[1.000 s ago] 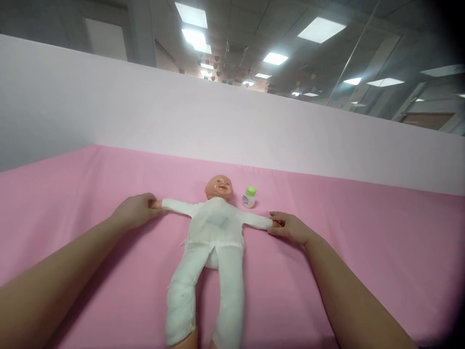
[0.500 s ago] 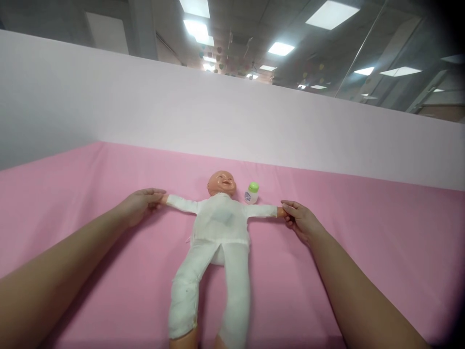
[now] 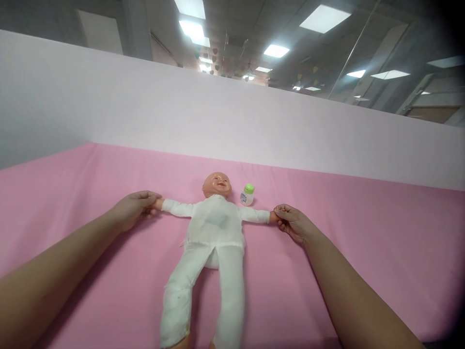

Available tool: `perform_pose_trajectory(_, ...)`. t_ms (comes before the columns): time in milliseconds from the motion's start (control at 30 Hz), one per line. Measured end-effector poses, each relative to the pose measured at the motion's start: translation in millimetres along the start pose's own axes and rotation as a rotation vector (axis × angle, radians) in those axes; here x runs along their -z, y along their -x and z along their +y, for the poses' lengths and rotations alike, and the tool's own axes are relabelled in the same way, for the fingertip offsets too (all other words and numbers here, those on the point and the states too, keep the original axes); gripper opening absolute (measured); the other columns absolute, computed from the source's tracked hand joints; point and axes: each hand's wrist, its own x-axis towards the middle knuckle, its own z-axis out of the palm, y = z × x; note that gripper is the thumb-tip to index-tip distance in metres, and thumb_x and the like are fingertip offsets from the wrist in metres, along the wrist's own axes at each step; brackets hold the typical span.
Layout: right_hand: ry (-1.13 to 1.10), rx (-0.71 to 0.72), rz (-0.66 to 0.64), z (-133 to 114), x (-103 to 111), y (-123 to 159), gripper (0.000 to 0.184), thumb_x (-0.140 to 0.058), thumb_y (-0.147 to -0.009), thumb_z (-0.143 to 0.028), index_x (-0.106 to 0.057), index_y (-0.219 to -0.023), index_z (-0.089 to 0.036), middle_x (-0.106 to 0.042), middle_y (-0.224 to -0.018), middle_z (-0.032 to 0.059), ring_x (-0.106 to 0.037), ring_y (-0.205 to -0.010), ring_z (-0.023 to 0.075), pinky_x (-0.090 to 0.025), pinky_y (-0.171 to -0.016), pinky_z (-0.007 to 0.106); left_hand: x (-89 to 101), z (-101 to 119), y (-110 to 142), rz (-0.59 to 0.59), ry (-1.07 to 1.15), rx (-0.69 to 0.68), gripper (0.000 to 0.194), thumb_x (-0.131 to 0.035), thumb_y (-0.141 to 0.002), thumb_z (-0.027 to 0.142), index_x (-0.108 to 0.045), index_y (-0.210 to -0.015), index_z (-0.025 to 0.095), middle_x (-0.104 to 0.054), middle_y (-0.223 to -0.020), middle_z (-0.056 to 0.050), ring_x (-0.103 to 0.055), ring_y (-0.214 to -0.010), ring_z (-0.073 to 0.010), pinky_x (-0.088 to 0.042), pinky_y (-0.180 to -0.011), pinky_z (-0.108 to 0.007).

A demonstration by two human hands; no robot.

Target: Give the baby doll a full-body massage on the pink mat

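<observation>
A baby doll [image 3: 215,220] with a white cloth body lies on its back on the pink sheet [image 3: 119,300], arms stretched out sideways. Its hard plastic head points away from me, and its feet run out of view at the bottom. My left hand [image 3: 136,209] is closed round the doll's hand on the left side. On the right, my right hand [image 3: 293,222] pinches the doll's other hand between thumb and fingers. A small clear bottle [image 3: 247,195] with a green cap stands beside the doll's head, just above its outstretched arm.
A white wall [image 3: 225,116] rises behind the pink surface, and another light wall closes off the left side. Above it, a glass pane [image 3: 276,29] shows ceiling lights and small hanging decorations.
The whole scene has shifted slightly left in view, apparently with the head camera. Both hands keep their hold on the doll's hands, and its arms stay spread.
</observation>
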Motion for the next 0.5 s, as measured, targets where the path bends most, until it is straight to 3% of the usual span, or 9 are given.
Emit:
perform_pose_trajectory(100,0.035,0.011,0.044,2.3,-4.2,-1.9,0.029,-0.079,-0.08,-0.041,-0.061,-0.084,-0.019,-0.053,-0.064,-0.0035,-0.044,-0.05,0.0067,-0.033,-0.045,0.018,-1.4,-1.0,0.7,0.013,-0.013,0.0,0.031,-0.078,-0.08,0.033,-0.071,-0.103,0.014,-0.072,-0.075,-0.007,-0.066,-0.058,-0.015,-0.054,-0.05,-0.021)
perform_pose_trajectory(200,0.041,0.012,0.074,3.7,-7.1,-2.5,0.02,-0.072,-0.085,-0.037,-0.063,-0.09,-0.02,-0.055,-0.065,-0.0024,-0.042,-0.048,0.007,-0.032,-0.044,0.019,-3.7,1.1,2.7,0.024,0.002,0.0,0.029,-0.075,-0.082,0.029,-0.07,-0.106,0.013,-0.073,-0.076,-0.009,-0.068,-0.059,-0.017,-0.06,-0.058,-0.027)
perform_pose_trajectory(333,0.016,0.018,0.074,3.7,-6.6,-1.6,0.025,-0.069,-0.084,-0.024,-0.065,-0.109,-0.021,-0.062,-0.075,0.0016,-0.051,-0.055,0.0113,-0.043,-0.049,0.024,-2.2,3.7,2.5,0.027,0.034,0.034,0.038,-0.076,-0.079,0.017,-0.068,-0.115,0.012,-0.075,-0.087,-0.012,-0.072,-0.066,-0.019,-0.065,-0.069,-0.031)
perform_pose_trajectory(500,-0.034,-0.002,-0.058,5.3,1.1,-3.4,0.031,-0.077,-0.081,-0.025,-0.067,-0.11,-0.019,-0.065,-0.087,0.0041,-0.059,-0.068,0.0131,-0.052,-0.062,0.027,3.7,0.4,-2.4,-0.009,0.082,0.042,0.047,-0.083,-0.072,0.015,-0.069,-0.117,0.014,-0.075,-0.1,-0.012,-0.076,-0.078,-0.0213,-0.066,-0.078,-0.031)
